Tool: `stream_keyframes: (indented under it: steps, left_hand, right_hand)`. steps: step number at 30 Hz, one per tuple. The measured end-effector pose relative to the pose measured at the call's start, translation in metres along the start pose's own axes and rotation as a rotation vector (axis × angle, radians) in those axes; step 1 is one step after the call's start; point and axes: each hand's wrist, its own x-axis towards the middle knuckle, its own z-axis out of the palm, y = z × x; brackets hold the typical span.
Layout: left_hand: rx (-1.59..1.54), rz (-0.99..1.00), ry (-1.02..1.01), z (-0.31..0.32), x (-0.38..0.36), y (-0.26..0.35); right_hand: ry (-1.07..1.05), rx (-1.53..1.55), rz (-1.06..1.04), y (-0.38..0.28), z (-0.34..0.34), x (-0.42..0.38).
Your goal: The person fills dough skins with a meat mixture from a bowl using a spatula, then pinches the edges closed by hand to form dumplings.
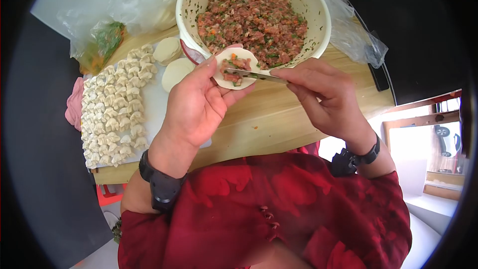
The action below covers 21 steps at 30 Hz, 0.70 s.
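Observation:
A round dumpling wrapper (pixel 249 80) lies across the fingers of my left hand (pixel 196 102), its thumb at the edge. On the wrapper sits a small heap of meat filling (pixel 234 65) with green and orange bits. My right hand (pixel 326 94) grips a flat metal utensil (pixel 271 77), whose thin blade touches the filling; its handle is hidden in my fingers. Just beyond both hands stands a large white bowl (pixel 322 20) with more minced filling. Two stacks of wrappers, a near one (pixel 175 73) and a far one (pixel 168 51), lie left of the bowl.
Rows of folded dumplings (pixel 114 109) cover much of a white board (pixel 154 114) at the left. Plastic bags (pixel 149 2) lie behind, one with greens (pixel 107 37). Another clear bag (pixel 353 40) is right of the bowl. A pink cloth (pixel 74 104) hangs at the wooden table's (pixel 279 119) left edge.

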Motion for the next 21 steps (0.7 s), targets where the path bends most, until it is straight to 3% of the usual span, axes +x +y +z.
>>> stream_keyframes:
  steps: [6,8,12,15,17,21]
  left_hand:
    - [0.029,-0.022,-0.037,-0.001,0.004,-0.003]
    - [0.022,-0.003,-0.019,-0.002,0.005,-0.002]
    - [-0.030,0.009,-0.021,-0.005,0.007,0.000]
    - [-0.035,0.006,-0.049,-0.002,0.007,0.001]
    - [-0.028,-0.009,-0.074,0.000,0.006,-0.001]
    - [-0.031,0.010,-0.101,0.001,0.006,-0.003]
  right_hand:
    - [-0.023,-0.003,0.100,0.013,0.005,-0.002]
    - [0.053,0.202,0.146,0.015,0.004,-0.004]
    - [0.114,0.218,0.159,0.012,-0.001,-0.003]
    - [-0.001,0.105,0.074,0.007,-0.004,-0.003]
    - [-0.055,0.153,0.176,0.002,0.003,-0.004]
    - [-0.026,0.091,0.142,0.010,0.006,-0.004]
